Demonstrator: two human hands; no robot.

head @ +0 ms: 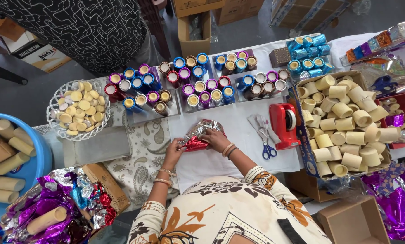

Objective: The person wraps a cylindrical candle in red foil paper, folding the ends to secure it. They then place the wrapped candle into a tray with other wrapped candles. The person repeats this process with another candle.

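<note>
A small roll half wrapped in crinkled red and silver foil [198, 135] lies on the white-covered table [238, 122], right in front of the seated person. The left hand [175, 149] has its fingers curled around the red end of it, and the right hand [215, 139] presses down and grips the silver side, so both hands are closed on the same piece.

Just to the right of it lie blue-handled scissors [266, 143] and, beside those, a red tape dispenser [284, 124]. Beyond the foil roll, rows of finished foil-wrapped rolls in blue, purple, red and brown [198, 79] stand upright on trays. On the far right a cardboard box full of plain cream cardboard tubes [342, 122] sits at the table edge. To the left stands a white lattice bowl of pale round discs [79, 108], and lower left a heap of loose purple and silver foil sheets [53, 212] next to a blue tub [30, 169] holding more tubes.
</note>
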